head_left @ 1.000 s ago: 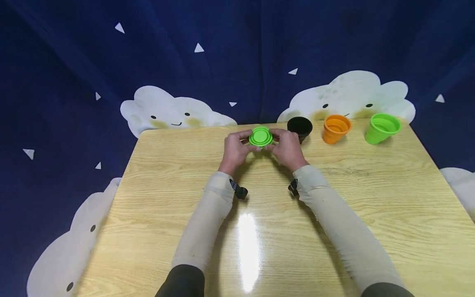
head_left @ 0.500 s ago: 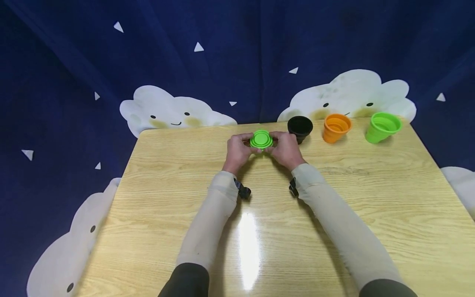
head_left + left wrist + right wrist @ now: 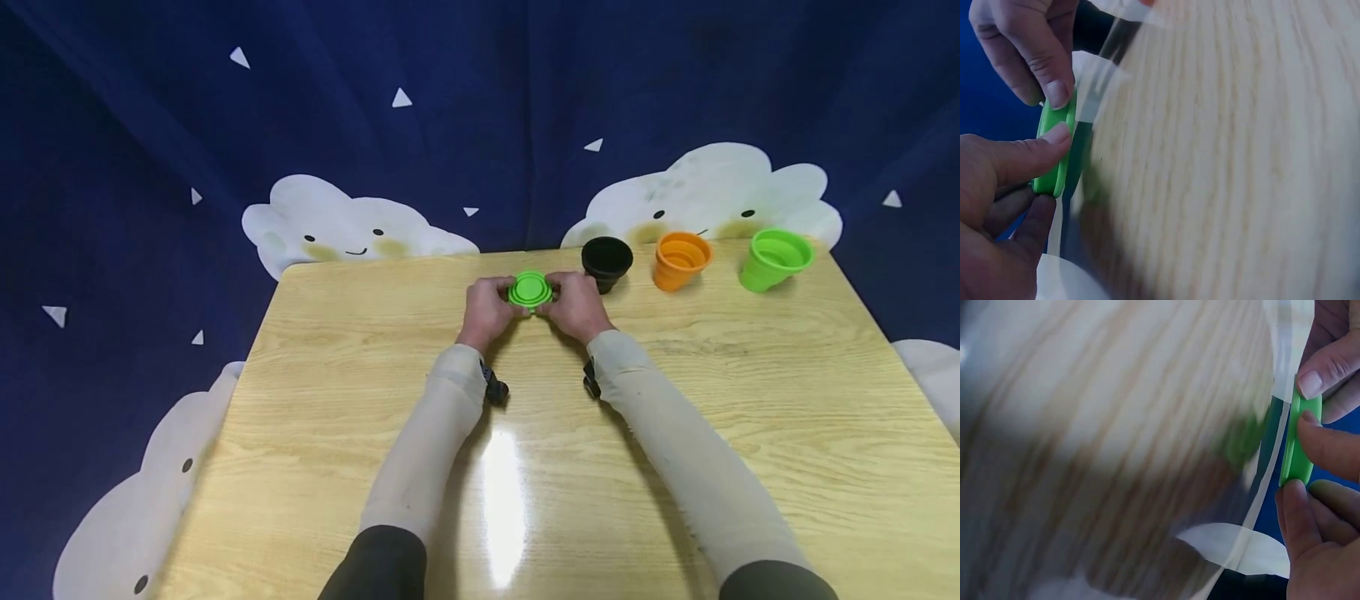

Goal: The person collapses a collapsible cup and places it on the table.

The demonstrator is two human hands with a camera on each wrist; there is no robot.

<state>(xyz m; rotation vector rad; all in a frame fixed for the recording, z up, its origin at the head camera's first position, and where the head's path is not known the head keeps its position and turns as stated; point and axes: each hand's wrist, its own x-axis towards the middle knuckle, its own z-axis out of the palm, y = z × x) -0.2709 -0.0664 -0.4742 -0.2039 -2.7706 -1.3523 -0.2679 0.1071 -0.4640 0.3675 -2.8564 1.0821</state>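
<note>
A light green collapsible cup [image 3: 530, 289], squashed into flat rings, is held between both hands near the far edge of the table. My left hand [image 3: 486, 312] grips its left rim, and my right hand [image 3: 576, 308] grips the right side. Seen edge-on in the left wrist view, the folded cup [image 3: 1054, 172] is a thin disc with thumbs and fingers pinching its rim. The right wrist view likewise has the disc [image 3: 1297, 456] between the fingertips, with a green reflection on the tabletop apart from it.
Just right of my right hand stands a black cup [image 3: 607, 260]. Farther right are an orange cup [image 3: 678, 262] and a tall green cup [image 3: 774, 260], both expanded. The wooden table [image 3: 322, 400] ends at a dark blue curtain [image 3: 465, 125] printed with clouds.
Both hands have drawn the folded green cup slightly toward me, away from the far edge. My left hand has also shifted a little right. The other cups stay in place.
</note>
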